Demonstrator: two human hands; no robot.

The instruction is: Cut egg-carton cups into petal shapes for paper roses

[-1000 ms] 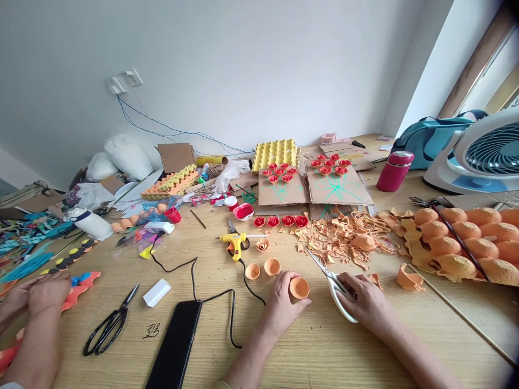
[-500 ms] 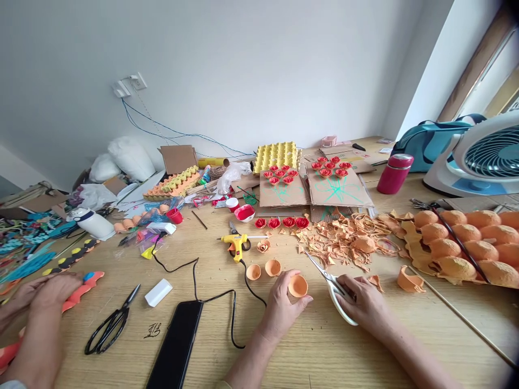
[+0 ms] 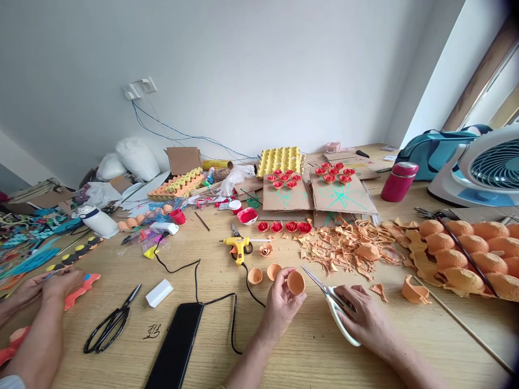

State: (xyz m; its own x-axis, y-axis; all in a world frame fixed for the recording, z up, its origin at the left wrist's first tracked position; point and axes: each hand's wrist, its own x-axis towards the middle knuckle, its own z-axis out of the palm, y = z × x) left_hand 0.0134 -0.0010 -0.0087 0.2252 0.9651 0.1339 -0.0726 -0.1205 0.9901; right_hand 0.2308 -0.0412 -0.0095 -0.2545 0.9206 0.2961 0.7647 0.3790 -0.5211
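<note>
Pinched in my left hand (image 3: 279, 302) is an orange egg-carton cup (image 3: 295, 282), its hollow facing me. My right hand (image 3: 360, 316) grips white-handled scissors (image 3: 324, 289) by the loops; the blades point up and left, close beside the cup but apart from it. Just beyond my left hand sit two more cut cups, one plain cup (image 3: 255, 276) and another cup (image 3: 273, 271) partly behind my fingers. Behind them lie a layered orange paper rose (image 3: 265, 249) and a yellow glue gun (image 3: 237, 246). Orange scraps (image 3: 344, 243) are heaped past the scissors.
A large orange egg tray (image 3: 466, 248) lies at right, with a thin stick (image 3: 466, 324) before it. A black phone (image 3: 174, 346), a cable and black scissors (image 3: 113, 319) are left. Another person's hands (image 3: 60, 286) work at far left. Red roses on cardboard (image 3: 287, 198) stand behind.
The view has shifted slightly. My left hand has tilted the cup a little, its thumb now lower against the rim. My right hand still holds the scissors near it.
</note>
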